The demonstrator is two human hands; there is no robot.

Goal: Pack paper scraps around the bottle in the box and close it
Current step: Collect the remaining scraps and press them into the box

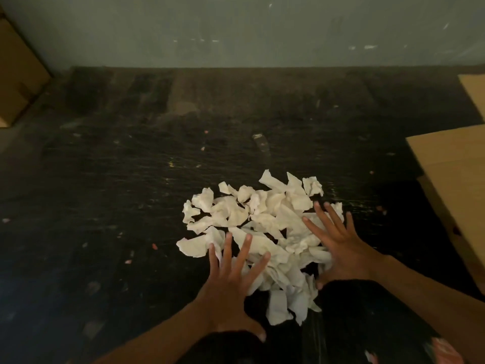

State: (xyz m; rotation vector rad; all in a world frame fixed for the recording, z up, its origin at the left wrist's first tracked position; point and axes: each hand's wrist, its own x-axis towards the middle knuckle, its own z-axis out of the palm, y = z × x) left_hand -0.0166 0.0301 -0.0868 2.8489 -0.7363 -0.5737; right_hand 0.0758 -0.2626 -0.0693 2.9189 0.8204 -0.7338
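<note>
White, crumpled paper scraps lie in a loose heap on a dark, scratched, speckled tabletop, slightly right of centre and towards the near edge, with a few pieces spilling over that edge. The left hand is spread flat with its fingers splayed, palm down, resting on the near-left side of the heap, its fingertips over the lowest scraps. The right hand is likewise flat and wide open, palm down, pressing on the right side of the heap; neither hand grips anything. At the right edge of the view stands a tan cardboard box, near the heap but apart from it, with only its side and a flap showing, so its inside and any bottle cannot be seen. A 2nd brown cardboard box sits at the far left corner against a grey-green wall.
</note>
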